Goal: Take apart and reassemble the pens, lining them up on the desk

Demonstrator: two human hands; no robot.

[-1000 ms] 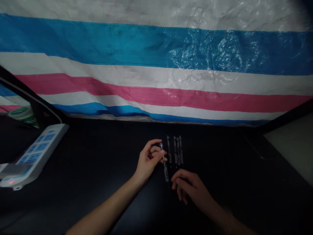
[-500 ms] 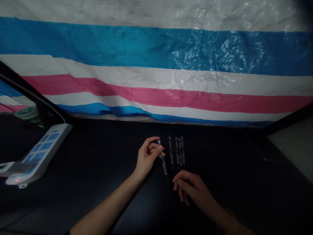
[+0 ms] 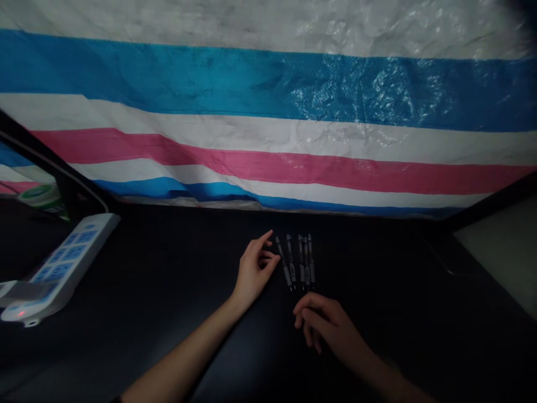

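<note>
We've got one container in view: a green-and-white tub (image 3: 39,197) at far left, behind a dark frame (image 3: 62,173), contents hidden. Five pens (image 3: 300,263) lie side by side on the black table (image 3: 168,263), long axes running near-far. The leftmost pen (image 3: 284,262) leans with its far end to the left; the right three are tightly bunched, can't tell if they touch. Barrels are dark with pale grey bands.

Left hand (image 3: 255,266) is palm down, empty, fingers loosely open, fingertips just beside the leftmost pen. Right hand (image 3: 327,327) is empty too, fingers loosely curled, on the near side of the pens and just beside their near ends.

Far left on the table sits a white power strip (image 3: 62,268) with blue panels and a lit red light. A crinkled woven tarp (image 3: 268,112) in blue, white and pink bands hangs along the far edge.
</note>
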